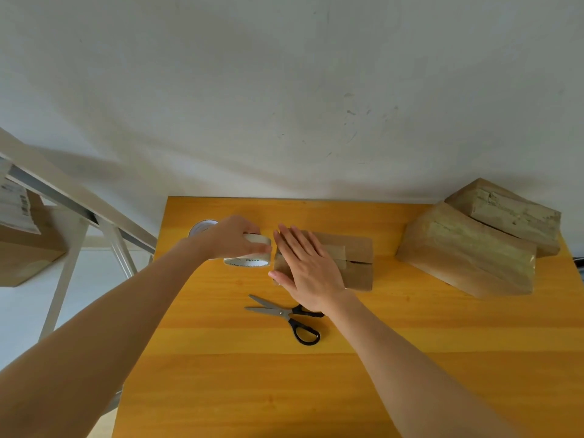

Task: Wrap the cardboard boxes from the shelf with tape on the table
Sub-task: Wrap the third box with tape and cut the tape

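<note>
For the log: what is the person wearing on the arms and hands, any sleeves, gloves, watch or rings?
Nothing shows. The left forearm and the right forearm are bare up to the frame's edge, with no sleeve in view. The left hand and the right hand are ungloved, with no rings, and neither wrist carries a watch or band.

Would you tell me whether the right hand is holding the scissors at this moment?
No, the scissors lie on the table while the right hand rests flat on the cardboard box.
</note>
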### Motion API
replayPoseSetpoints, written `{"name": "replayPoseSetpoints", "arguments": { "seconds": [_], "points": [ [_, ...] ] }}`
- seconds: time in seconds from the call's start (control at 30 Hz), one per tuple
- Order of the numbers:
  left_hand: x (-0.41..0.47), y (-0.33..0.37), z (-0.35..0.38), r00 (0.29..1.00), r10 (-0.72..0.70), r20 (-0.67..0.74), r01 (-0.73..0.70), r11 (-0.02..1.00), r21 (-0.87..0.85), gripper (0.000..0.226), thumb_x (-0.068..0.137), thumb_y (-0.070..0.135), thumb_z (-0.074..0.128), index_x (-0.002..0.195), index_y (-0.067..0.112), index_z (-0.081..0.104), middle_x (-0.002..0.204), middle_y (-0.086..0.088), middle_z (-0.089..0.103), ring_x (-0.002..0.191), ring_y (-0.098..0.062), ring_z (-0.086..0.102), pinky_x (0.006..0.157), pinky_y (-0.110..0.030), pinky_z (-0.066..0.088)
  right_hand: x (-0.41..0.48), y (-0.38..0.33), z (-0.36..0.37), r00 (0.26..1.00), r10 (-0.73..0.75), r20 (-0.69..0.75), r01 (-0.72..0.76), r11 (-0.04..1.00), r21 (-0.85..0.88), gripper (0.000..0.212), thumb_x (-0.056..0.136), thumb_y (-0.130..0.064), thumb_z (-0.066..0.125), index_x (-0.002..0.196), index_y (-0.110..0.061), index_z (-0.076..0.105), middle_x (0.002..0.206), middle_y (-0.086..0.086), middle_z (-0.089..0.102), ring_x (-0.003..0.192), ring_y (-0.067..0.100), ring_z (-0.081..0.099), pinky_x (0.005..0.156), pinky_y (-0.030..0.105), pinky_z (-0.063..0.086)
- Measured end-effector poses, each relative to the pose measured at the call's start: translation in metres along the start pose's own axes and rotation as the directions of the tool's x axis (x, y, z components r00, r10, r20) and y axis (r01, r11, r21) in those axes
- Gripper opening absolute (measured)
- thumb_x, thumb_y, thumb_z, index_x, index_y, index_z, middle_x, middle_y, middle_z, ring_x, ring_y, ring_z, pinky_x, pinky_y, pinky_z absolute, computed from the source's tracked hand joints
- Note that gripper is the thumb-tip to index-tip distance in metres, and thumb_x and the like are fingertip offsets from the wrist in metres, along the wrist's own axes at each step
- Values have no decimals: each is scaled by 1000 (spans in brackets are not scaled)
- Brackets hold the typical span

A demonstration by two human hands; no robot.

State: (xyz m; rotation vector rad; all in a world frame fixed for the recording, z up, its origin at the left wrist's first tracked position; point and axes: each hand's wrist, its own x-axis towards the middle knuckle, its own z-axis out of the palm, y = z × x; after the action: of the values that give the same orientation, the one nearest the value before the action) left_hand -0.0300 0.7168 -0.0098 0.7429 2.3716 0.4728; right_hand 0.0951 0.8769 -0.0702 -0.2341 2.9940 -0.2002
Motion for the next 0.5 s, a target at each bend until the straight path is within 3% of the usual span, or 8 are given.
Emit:
{"name": "replayPoseSetpoints", "arguments": {
  "seconds": [0.13, 0.37, 0.5],
  "points": [
    [2, -1, -3, 1000, 22, 0, -22, 1000, -6, 40, 86, 47, 61, 66, 14, 54, 59, 5, 42, 53, -8, 35, 51, -20, 24, 5, 5, 1, 1000, -20, 13, 19, 1000, 19, 74, 96, -62, 9, 152, -15, -1, 160, 2, -8, 147, 16, -9, 120, 39, 1],
    [5, -4, 0, 1000, 17, 9, -17, 1000, 0, 40, 86, 49, 60, 82, 9, 67, 66, 3, 52, 57, -8, 41, 53, -20, 28, 1, 11, 1, 1000, -29, -8, 29, 1000, 1, 76, 96, -62, 9, 152, -12, 2, 160, 3, -3, 147, 16, -4, 120, 35, 2],
    [6, -8, 3, 1000, 30, 2, -30, 1000, -7, 40, 85, 51, 60, 79, 12, 65, 65, 3, 53, 57, -8, 41, 55, -21, 30, -17, 28, 3, 996, 81, -25, -82, 996, -27, 76, 96, -64, 8, 153, -14, 3, 160, 3, 1, 147, 18, 3, 120, 39, 10]
  ]
}}
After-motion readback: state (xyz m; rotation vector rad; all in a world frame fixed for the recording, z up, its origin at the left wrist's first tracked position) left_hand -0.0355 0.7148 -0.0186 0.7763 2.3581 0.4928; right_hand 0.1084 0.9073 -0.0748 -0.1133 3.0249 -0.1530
